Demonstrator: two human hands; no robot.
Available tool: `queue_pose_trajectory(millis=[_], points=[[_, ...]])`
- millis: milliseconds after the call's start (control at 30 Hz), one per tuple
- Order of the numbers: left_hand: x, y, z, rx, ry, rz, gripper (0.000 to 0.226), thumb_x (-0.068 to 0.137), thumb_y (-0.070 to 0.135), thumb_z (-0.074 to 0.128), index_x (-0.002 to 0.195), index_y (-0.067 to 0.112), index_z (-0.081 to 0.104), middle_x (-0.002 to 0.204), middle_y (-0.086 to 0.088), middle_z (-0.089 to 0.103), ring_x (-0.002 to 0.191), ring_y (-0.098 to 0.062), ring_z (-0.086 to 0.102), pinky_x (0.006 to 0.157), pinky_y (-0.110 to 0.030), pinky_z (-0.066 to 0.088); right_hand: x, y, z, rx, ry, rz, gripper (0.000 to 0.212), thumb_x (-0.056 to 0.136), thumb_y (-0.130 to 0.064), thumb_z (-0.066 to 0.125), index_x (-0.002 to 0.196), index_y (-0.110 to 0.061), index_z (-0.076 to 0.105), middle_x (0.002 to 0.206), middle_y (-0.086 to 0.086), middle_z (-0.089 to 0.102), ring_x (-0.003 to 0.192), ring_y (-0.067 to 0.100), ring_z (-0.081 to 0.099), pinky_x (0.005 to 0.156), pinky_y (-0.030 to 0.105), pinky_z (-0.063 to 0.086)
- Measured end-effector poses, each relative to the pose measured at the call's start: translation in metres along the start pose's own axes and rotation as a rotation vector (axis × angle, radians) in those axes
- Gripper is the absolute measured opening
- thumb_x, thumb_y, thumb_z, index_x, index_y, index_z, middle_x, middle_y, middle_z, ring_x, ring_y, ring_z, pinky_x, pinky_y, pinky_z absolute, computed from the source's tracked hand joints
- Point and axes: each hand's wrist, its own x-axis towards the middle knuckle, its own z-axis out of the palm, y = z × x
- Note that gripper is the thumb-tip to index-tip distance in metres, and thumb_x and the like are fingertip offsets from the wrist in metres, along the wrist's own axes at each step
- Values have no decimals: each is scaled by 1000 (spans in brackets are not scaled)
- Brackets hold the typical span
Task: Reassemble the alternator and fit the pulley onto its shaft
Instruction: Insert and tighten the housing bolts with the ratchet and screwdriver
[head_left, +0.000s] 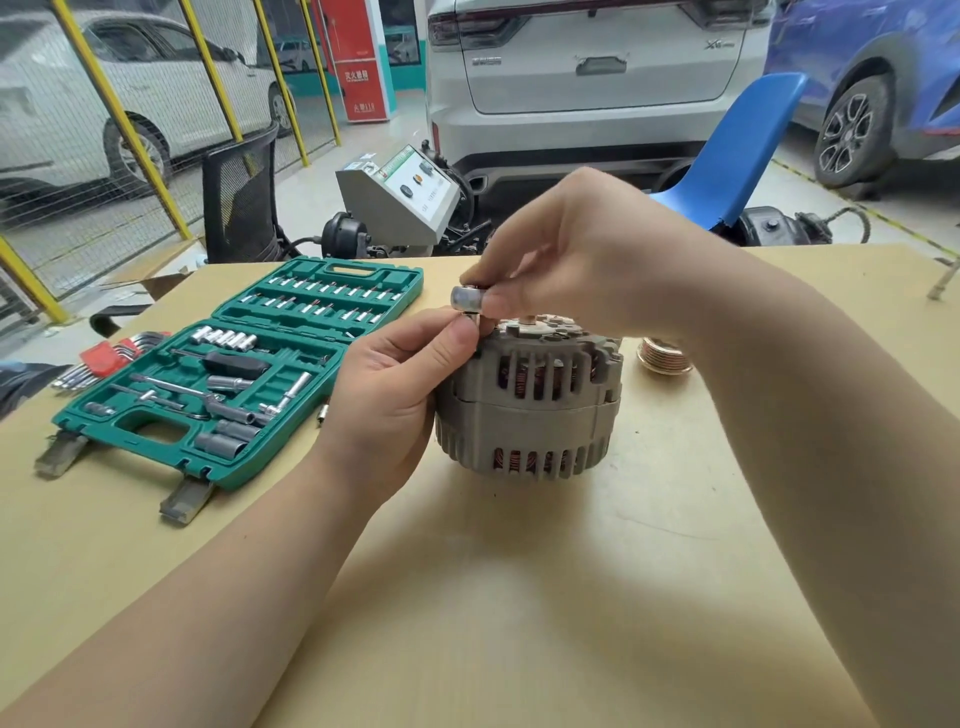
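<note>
alternator (530, 395): upright on table (519, 597), shaft (531, 320) vertical. pulley (665, 355): right of it, nearer right hand (582, 260). both hands pinch metal piece (466, 299), possibly a socket; left hand (395, 384) below.

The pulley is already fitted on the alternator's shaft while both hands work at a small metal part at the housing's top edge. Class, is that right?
Not quite. The head view shows the pulley lying on the table to the right of the alternator, not on its shaft. Both hands do work at the small metal part.
</note>
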Motion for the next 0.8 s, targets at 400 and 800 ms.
queue_pose_trajectory(millis=[400, 800], points=[[-2, -4, -1, 11, 6, 0, 28, 86, 32, 79, 105, 12, 85, 108, -13, 80, 103, -28, 72, 101, -47, 56, -2, -25, 17, -445, 107, 38, 16, 93, -45, 71, 98, -30, 72, 98, -2, 67, 93, 23, 58, 61, 31, 42], [-3, -4, -2, 61, -15, 30, 19, 94, 30, 77, 107, 18, 86, 108, -8, 80, 104, -25, 71, 96, -41, 56, -2, -19, 16, -336, 80, 82, 15, 97, -44, 68, 90, -31, 70, 85, -3, 61, 84, 21, 62, 56, 28, 37]])
